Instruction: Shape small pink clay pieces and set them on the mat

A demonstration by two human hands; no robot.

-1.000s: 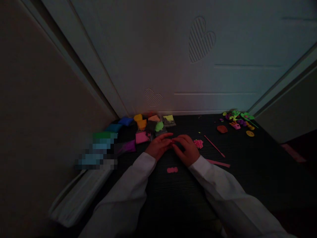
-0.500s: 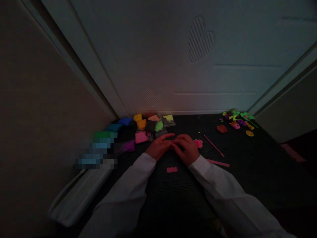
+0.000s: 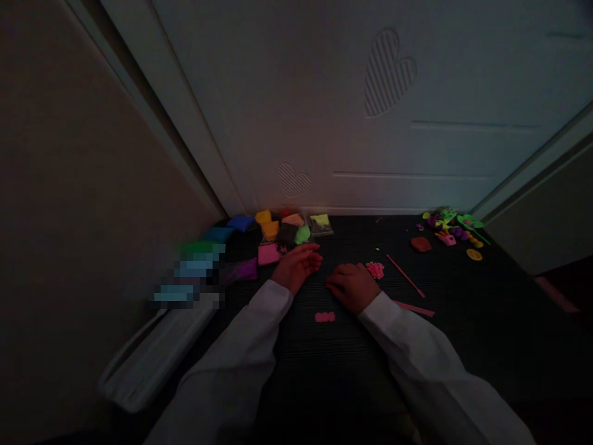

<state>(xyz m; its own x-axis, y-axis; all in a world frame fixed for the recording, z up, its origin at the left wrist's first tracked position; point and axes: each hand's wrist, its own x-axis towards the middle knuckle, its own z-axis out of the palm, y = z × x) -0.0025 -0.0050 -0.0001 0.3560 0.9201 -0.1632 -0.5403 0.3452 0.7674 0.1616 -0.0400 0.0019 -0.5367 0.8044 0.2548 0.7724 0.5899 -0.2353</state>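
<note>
My left hand [image 3: 298, 267] is raised a little over the dark table, its fingers stretched out and loosely bent, with nothing seen in it. Beside it, apart by a small gap, my right hand [image 3: 353, 285] is low at the tabletop with fingers curled together; whatever they may hold is hidden. Between the forearms lies a small flat pink clay strip [image 3: 325, 317] with a scalloped outline. Just right of my right hand sits a pink beaded clay piece [image 3: 375, 270]. A thin pink stick tool [image 3: 405, 275] and a flat pink tool [image 3: 417, 308] lie further right.
Bags of coloured clay, including a pink one [image 3: 269, 254] and a purple one [image 3: 244, 269], line the back left. A white case [image 3: 157, 352] lies at left. Finished-looking clay pieces [image 3: 448, 224] and a red-brown lump [image 3: 421, 244] are at back right. A white door [image 3: 324, 123] stands behind.
My hands were together with fingertips meeting; now they have parted. The right hand has moved down toward the table and the left hand's fingers have loosened. The view has shifted slightly.
</note>
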